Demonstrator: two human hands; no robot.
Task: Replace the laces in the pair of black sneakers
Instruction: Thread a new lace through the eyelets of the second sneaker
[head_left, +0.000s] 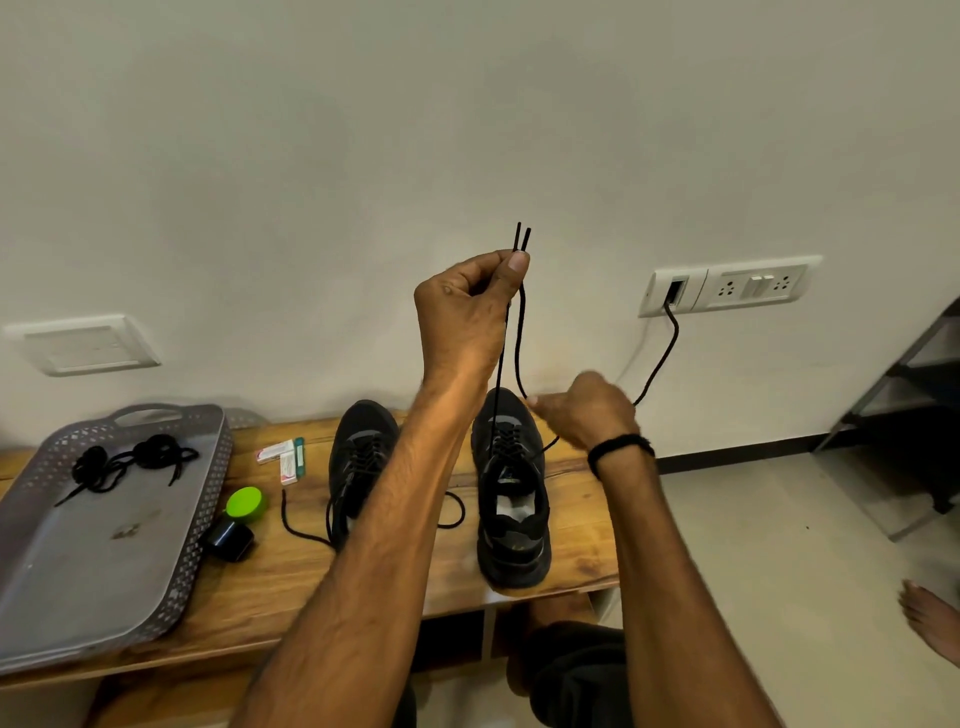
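L hand (467, 312) is raised well above the right sneaker (511, 499), thumb + forefinger pinching both tips of the new lace (520, 338) together, prob. to check the 2 ends come out even. R hand (582, 410) is above-right of that sneaker's toe, fingers curled at one strand; it's blurred, can't tell if it really grips. Other sneaker (358, 462) sits just left, laced, ends loose. Old laces (124, 462) lie in the grey tray (78, 597) far left, out of the way.

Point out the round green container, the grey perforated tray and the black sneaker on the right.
Round green container (245, 502): head view, top face.
Grey perforated tray (67, 587): head view, bare floor.
Right black sneaker (514, 564): head view, heel.
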